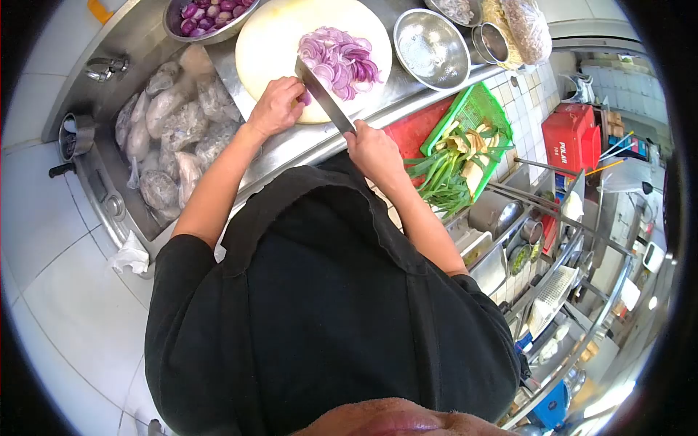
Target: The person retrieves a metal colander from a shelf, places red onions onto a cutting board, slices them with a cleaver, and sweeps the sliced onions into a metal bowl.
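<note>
**Right Hand Is Gripping a Knife Beside Sliced Red Onion**

The right hand (375, 152) is closing round the handle of the knife (325, 94), hiding nearly all of it, while the blade is slanting across the round cutting board (273, 43) toward the left hand (278, 107). The left hand is curling its fingers over an onion piece (306, 97) beside the blade; the fingers are covering much of the piece, so its full shape is impossible to tell. The sliced red onion (338, 62) is lying in a loose heap on the board, just beyond the blade.

Near the board's far left edge, a bowl of whole red onions (211, 16) is running out of view at the top. A perforated-looking metal bowl (432, 51) is standing just right of the board; glare is blurring its inside. Behind it, another metal bowl (458, 10) is being cut off, its pale contents staying unclear.

In the sink (149, 229), knotted plastic bags (183, 129) are crowding together, their wrinkled film masking what they are holding. On the right, below the table (374, 112), a green basket (478, 102) is holding leafy trimmings (458, 163) and overlapping a red surface (418, 131). The dark apron (327, 291) is blocking the view below.
</note>
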Demonstrator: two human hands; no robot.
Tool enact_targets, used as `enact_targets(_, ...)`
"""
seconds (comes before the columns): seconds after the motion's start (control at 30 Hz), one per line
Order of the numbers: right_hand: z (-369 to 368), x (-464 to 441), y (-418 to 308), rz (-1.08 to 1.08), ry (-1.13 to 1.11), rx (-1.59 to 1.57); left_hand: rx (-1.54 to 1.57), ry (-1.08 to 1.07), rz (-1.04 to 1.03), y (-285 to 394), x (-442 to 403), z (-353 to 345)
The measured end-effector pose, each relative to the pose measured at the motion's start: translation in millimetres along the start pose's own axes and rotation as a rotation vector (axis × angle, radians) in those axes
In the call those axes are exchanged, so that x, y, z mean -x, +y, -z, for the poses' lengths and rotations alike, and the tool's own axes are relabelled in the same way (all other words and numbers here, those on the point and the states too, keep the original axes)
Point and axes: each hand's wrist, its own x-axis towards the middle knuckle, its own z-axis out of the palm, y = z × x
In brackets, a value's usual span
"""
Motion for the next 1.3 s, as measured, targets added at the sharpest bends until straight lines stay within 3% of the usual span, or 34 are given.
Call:
enact_targets(0.1, -24.6, -11.6, 4.8, 0.072, 0.017, 0.078, -0.044, 0.013, 0.031, 6.3, -0.2, -1.3)
enact_targets(0.3, -13.9, -10.4, -0.5, 0.053, 0.003, 0.071, -0.057, 0.130, 0.011, 2.5, 6.4, -11.3)
enact_targets(0.7, -4.3, -7.7, -0.9, 0.066, -0.011, 0.064, -0.024, 0.172, 0.074, 2.1, 13.2, -16.5)
enact_targets(1.03, 3.1, -34.9, 17.4, -0.029, -0.136, 0.061, 0.023, 0.077, 0.174, -1.7, 4.3, -16.0)
enact_targets(1.1, 2.9, -40.4, 23.4, -0.050, -0.105, 0.037, -0.071, -0.023, 0.220, -4.4, 4.3, -17.3)
enact_targets(1.2, 1.2, -41.9, 26.7, -0.032, -0.083, 0.015, -0.177, -0.172, 0.606, 25.6, -20.3, -8.9)
enact_targets(1.3, 4.9, -30.4, 16.7, -0.071, -0.104, 0.005, 0.038, -0.229, 0.778, 43.2, -30.0, 7.5)
